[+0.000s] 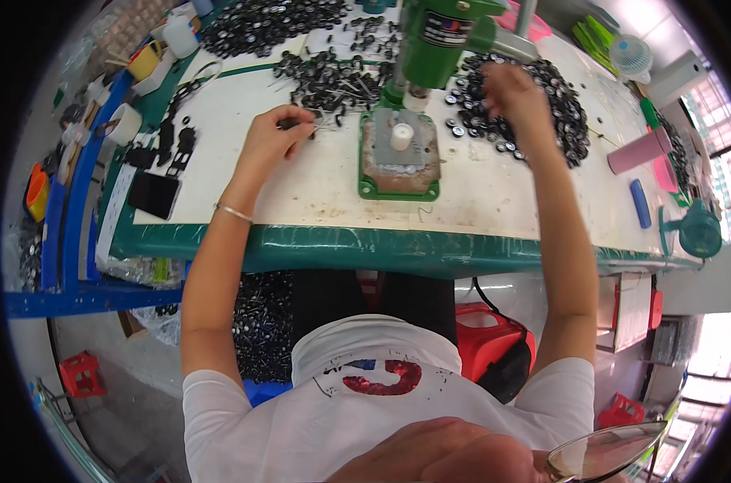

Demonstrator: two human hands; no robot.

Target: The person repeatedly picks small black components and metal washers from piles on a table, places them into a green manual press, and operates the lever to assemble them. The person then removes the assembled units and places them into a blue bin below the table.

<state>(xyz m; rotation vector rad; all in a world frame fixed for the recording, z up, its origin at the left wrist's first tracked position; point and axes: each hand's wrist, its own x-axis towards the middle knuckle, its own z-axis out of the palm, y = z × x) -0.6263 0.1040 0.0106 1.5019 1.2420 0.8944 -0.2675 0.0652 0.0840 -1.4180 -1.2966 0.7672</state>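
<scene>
My left hand (275, 138) is closed in a pinch on a small black part with a thin metal pin (289, 123), just left of the press. Beyond it lies a heap of similar black parts with metal pins (333, 80). In the middle stands a green bench press (434, 48); a white round post (401, 136) rises from its base plate (399, 179). My right hand (516, 98) is over a pile of round black caps with silvery centres (570, 121), right of the press. Motion blurs its fingers, so whether it holds a cap cannot be told.
A phone (154, 195) lies at the table's left side. A blue rack (80, 185) with cups stands beyond it. Rightward are a pink tumbler (639, 150), a blue stick-shaped object (640, 203) and a green fan (698, 229). More black parts (261, 24) fill the back left. The green table edge (341, 248) runs before me.
</scene>
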